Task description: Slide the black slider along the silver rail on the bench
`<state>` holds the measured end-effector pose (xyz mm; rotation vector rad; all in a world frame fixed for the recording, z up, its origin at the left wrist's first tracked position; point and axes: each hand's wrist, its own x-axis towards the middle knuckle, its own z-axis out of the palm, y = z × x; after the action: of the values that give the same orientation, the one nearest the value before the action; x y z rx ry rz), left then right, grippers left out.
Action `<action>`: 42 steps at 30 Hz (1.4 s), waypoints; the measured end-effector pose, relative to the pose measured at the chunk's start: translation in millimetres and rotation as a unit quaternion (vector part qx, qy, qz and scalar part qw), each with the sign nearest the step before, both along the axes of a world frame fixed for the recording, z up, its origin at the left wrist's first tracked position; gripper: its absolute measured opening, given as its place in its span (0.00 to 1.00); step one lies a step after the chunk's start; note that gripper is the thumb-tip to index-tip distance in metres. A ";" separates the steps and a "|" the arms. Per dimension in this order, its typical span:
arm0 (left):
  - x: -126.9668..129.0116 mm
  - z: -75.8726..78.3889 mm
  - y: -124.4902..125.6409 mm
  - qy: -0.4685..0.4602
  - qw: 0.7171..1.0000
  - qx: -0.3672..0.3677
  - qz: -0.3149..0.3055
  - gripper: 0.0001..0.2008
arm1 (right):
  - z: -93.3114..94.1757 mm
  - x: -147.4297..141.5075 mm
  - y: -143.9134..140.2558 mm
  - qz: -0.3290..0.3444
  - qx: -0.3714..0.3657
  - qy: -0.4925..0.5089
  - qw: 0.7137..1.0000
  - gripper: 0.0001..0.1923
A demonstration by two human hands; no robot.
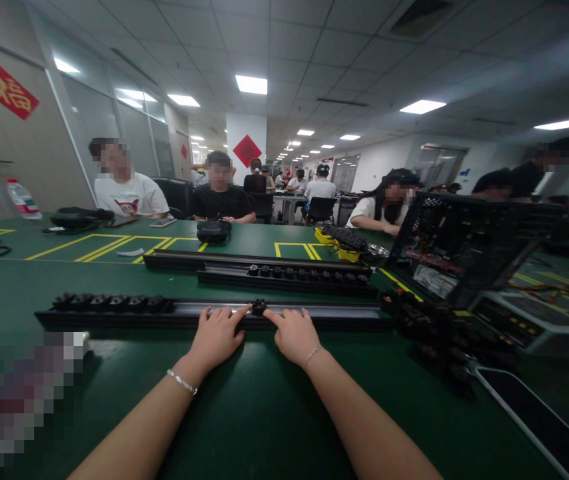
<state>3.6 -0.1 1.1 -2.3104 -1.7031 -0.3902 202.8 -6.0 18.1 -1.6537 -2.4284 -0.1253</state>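
both my forearms (144, 407) are cut by the bottom edge. the small black part (258, 307) between my fingertips (242, 312) is too small to tell its details. the dark pile (432, 323) is blurred; a pixelated object (14, 400) leaves the left edge.

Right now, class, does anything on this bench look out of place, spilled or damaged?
The jumbled heap of black parts by the right end of the near rail looks untidy against the neat row of parts at the left. No spill stands out.
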 end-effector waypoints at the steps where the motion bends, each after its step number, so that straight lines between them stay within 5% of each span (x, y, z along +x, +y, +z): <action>1: -0.3 -0.2 0.2 -0.002 1.000 0.000 -0.002 0.27 | 0.6 1.0 0.2 0.002 -0.006 0.000 1.000 0.27; 42: -1.2 2.7 1.1 -0.021 0.999 -0.026 -0.004 0.25 | 12.4 37.8 1.2 -0.017 -0.022 -0.018 0.999 0.25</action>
<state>2.4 1.0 3.8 -2.3617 -1.7438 -0.4035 240.7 -4.8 30.5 -1.7273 -2.4476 -0.1078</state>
